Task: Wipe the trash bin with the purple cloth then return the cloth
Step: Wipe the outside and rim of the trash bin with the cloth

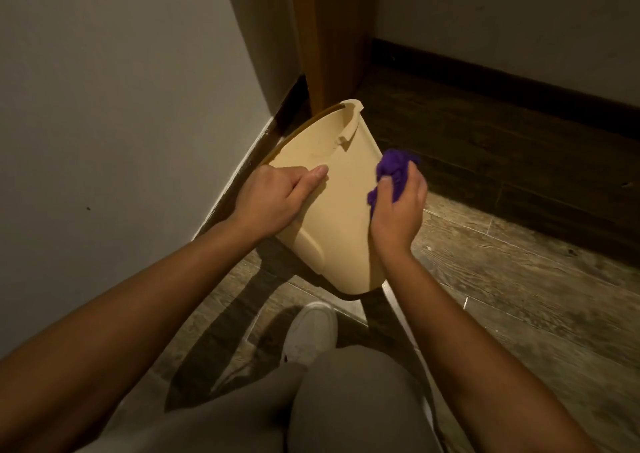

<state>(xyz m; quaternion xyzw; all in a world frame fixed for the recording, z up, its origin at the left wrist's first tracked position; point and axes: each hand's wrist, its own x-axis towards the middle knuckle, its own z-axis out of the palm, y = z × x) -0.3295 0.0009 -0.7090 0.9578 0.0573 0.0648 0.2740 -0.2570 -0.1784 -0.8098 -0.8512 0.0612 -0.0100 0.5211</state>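
Note:
A cream plastic trash bin is tipped over, its open rim pointing away toward the corner and its base toward me. My left hand grips its left side, thumb lying across the outer wall. My right hand is closed on a bunched purple cloth, which is pressed against the bin's right side near its edge. Part of the cloth is hidden inside my fist.
A white wall runs along the left with a dark baseboard. A wooden door frame stands in the corner behind the bin. The floor is wood plank. My white shoe and bent knee are below the bin.

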